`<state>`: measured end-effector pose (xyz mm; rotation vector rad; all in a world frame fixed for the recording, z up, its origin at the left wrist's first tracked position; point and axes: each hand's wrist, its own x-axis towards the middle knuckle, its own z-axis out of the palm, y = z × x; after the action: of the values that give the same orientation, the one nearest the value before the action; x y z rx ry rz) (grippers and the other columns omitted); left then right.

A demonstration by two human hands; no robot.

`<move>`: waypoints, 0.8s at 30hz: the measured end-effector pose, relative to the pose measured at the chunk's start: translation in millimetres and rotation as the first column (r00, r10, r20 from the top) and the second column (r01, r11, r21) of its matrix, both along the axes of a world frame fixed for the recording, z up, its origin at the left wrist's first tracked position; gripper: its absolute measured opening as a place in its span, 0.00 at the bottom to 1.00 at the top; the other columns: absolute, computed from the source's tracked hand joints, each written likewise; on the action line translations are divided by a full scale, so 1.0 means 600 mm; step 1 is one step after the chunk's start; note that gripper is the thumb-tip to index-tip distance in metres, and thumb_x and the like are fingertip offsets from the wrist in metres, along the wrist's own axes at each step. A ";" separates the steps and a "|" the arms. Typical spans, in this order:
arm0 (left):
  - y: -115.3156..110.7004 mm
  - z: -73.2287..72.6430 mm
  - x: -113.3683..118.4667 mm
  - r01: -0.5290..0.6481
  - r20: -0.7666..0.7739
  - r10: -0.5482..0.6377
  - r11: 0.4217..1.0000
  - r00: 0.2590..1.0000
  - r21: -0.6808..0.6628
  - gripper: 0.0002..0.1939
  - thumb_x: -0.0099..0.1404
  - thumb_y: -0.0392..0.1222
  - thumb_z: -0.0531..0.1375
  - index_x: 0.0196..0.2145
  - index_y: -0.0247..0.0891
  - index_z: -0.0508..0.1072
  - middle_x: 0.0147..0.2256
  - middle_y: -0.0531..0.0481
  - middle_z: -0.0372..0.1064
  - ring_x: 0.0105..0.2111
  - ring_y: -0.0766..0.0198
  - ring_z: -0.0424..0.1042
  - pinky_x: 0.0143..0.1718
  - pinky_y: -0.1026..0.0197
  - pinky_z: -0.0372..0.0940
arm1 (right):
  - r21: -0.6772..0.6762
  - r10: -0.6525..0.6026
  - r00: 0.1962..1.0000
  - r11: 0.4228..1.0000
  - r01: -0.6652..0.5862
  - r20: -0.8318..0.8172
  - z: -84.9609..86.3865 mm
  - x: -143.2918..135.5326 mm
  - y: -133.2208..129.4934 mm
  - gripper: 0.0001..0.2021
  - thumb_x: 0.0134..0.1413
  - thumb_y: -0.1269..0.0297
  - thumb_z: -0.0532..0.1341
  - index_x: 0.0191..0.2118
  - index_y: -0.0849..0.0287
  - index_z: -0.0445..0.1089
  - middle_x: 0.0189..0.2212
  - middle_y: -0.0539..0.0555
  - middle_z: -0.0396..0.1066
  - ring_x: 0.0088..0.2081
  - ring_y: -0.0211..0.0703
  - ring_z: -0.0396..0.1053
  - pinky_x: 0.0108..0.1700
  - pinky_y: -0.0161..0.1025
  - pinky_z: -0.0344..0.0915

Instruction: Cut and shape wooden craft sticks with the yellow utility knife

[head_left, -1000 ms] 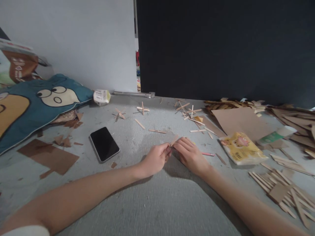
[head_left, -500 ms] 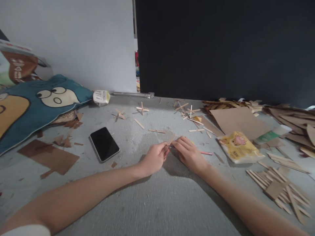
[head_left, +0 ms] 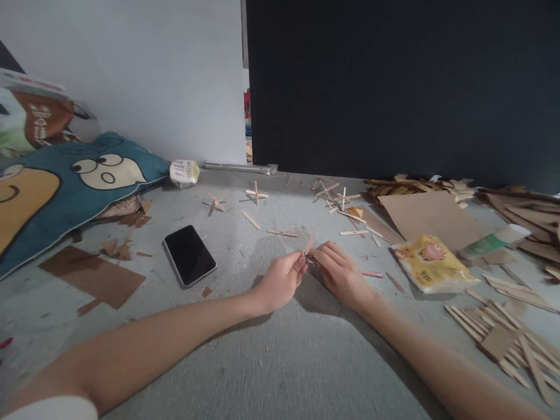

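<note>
My left hand (head_left: 282, 281) is closed, thumb and fingers pinching a wooden craft stick (head_left: 309, 242) that points up and away from me. Close beside it, my right hand (head_left: 340, 273) is curled with its fingertips near the stick's lower end. A small dark, shiny bit shows between the two hands, too small to name. Right of my right hand a red pencil (head_left: 373, 274) lies on the table. Just beyond my hands lie single craft sticks (head_left: 282, 233) and small crossed-stick pieces (head_left: 256, 193).
A phone (head_left: 189, 255) and brown cardboard (head_left: 94, 277) lie left, near a blue cushion (head_left: 111, 175). On the right are a yellow tissue pack (head_left: 431, 262), a green-and-white tube (head_left: 494, 242), a pile of craft sticks (head_left: 527, 356) and cardboard scraps (head_left: 424, 219). A black panel (head_left: 394, 87) stands behind.
The whole view has shifted slightly, with things appearing a little farther right. The craft stick stands out more between my hands; both hands stay close together.
</note>
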<state>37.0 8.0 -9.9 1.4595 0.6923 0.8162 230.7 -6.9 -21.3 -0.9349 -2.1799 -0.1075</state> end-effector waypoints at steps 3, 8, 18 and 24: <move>-0.003 0.000 -0.004 -0.017 -0.028 0.019 0.998 0.999 0.067 0.28 0.74 0.69 0.50 0.31 0.41 0.62 0.21 0.60 0.47 0.20 0.68 0.48 0.24 0.62 0.46 | -0.003 0.011 1.000 1.000 -0.011 -0.028 0.001 0.001 0.000 0.17 0.71 0.75 0.50 0.54 0.55 0.72 0.34 0.57 0.73 0.37 0.51 0.67 0.38 0.45 0.69; -0.006 -0.004 -0.007 -0.042 -0.056 0.048 0.994 0.997 0.101 0.26 0.74 0.67 0.51 0.39 0.39 0.67 0.21 0.60 0.49 0.20 0.68 0.48 0.24 0.61 0.45 | 0.020 -0.001 0.997 1.000 0.002 -0.081 0.001 0.002 0.002 0.13 0.72 0.74 0.51 0.51 0.56 0.71 0.34 0.57 0.72 0.36 0.50 0.67 0.37 0.45 0.67; -0.011 0.013 -0.009 -0.087 -0.139 0.110 0.983 0.984 0.161 0.23 0.75 0.58 0.54 0.55 0.36 0.67 0.19 0.62 0.52 0.19 0.67 0.49 0.24 0.61 0.44 | 0.051 -0.115 0.975 0.991 0.127 -0.188 0.003 0.000 -0.011 0.20 0.73 0.71 0.53 0.65 0.53 0.66 0.31 0.53 0.68 0.32 0.48 0.66 0.36 0.43 0.65; -0.008 0.011 -0.009 -0.089 -0.130 0.111 0.982 0.985 0.165 0.20 0.76 0.55 0.54 0.54 0.36 0.66 0.19 0.63 0.50 0.19 0.68 0.49 0.22 0.62 0.44 | 0.081 0.016 1.000 0.997 -0.016 0.005 0.017 -0.003 -0.012 0.26 0.71 0.73 0.52 0.71 0.56 0.61 0.33 0.55 0.70 0.33 0.49 0.66 0.36 0.44 0.66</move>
<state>31.6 3.3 -3.0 1.6472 0.8264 0.8686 228.7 -14.0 -11.1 -0.8724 -2.1699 -0.1887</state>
